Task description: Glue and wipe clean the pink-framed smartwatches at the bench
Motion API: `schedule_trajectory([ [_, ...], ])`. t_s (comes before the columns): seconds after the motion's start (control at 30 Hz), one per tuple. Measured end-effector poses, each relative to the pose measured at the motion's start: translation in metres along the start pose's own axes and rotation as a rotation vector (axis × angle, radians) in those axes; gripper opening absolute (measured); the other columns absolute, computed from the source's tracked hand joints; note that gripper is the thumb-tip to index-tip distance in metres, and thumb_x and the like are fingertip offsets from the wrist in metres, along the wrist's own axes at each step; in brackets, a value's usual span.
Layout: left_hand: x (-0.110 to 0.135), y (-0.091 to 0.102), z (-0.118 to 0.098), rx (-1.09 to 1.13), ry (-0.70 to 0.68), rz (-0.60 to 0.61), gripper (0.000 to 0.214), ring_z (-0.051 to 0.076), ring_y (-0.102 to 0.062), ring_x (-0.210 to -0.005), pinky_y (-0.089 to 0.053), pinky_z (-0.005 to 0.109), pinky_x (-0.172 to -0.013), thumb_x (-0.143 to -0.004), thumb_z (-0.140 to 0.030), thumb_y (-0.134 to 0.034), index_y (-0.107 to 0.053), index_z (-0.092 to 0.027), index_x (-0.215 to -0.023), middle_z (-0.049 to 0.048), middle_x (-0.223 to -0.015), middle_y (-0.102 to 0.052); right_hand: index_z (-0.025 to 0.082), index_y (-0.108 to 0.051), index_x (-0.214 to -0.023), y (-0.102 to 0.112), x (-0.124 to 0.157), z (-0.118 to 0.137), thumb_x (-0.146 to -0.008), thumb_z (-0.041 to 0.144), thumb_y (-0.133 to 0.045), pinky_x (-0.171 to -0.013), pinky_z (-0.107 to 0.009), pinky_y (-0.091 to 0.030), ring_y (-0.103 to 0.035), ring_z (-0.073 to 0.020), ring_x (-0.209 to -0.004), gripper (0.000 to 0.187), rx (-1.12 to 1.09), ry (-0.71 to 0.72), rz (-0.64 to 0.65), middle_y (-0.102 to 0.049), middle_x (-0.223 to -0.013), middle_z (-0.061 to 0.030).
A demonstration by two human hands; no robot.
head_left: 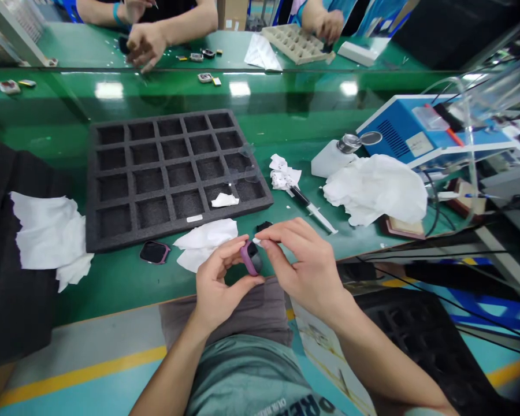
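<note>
Purple-rimmed, rounded dark casing [250, 257] sits in your left grip [216, 282]; your right grip [307, 267], at three o'clock, pinches a small white scrap [257, 241]: probably wiping, next calling for light strokes.

Dark capitals that appear to read "REA" cross the front of a green shirt [238, 375], cut by the frame's lower edge, beside smaller, blurred pale lettering. Print on the blue machine's [387, 130] white label [419, 144] is too small to read.
</note>
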State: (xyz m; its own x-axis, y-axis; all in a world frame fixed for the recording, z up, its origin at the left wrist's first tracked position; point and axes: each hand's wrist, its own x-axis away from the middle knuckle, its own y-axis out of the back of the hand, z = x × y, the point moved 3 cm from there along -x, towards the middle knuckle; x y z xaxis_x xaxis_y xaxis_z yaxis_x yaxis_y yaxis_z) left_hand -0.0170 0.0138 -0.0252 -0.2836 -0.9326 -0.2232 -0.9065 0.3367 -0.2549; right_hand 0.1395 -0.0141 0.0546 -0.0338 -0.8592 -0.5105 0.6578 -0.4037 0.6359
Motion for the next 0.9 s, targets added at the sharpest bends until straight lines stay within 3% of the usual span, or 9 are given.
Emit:
schedule_trajectory([
  [0.27,0.001,0.002,0.002,-0.062,-0.101,-0.008,0.064,0.028,-0.074,-0.118,-0.066,0.039,-0.096,-0.065,-0.015,-0.096,-0.077,-0.028,-0.124,0.0109,-0.128,-0.077,0.023,-0.070,-0.098,-0.009,-0.004,0.007,-0.098,0.005,-0.052,-0.071,-0.036,-0.054,-0.065,-0.0193,-0.079,0.025,-0.049,0.058,0.021,-0.076,-0.087,-0.0031],
  [0.7,-0.002,0.003,0.007,0.147,0.053,0.029,0.071,0.025,-0.076,-0.105,-0.068,0.037,-0.091,-0.054,-0.019,-0.101,-0.079,-0.030,-0.121,0.0080,-0.123,-0.077,0.025,-0.066,-0.096,-0.011,0.002,0.011,-0.096,0.003,-0.056,-0.072,-0.036,-0.058,-0.070,-0.0199,-0.081,0.024,-0.083,0.098,-0.013,-0.075,-0.084,-0.0016],
  [0.9,-0.005,0.003,0.004,0.302,0.218,-0.011,0.067,0.023,-0.078,-0.095,-0.069,0.037,-0.087,-0.048,-0.007,-0.100,-0.083,-0.029,-0.109,0.0051,-0.112,-0.082,0.023,-0.063,-0.094,-0.011,0.005,0.012,-0.094,-0.002,-0.057,-0.074,-0.034,-0.058,-0.070,-0.0185,-0.082,0.026,-0.159,0.117,0.007,-0.075,-0.083,-0.0017],
])
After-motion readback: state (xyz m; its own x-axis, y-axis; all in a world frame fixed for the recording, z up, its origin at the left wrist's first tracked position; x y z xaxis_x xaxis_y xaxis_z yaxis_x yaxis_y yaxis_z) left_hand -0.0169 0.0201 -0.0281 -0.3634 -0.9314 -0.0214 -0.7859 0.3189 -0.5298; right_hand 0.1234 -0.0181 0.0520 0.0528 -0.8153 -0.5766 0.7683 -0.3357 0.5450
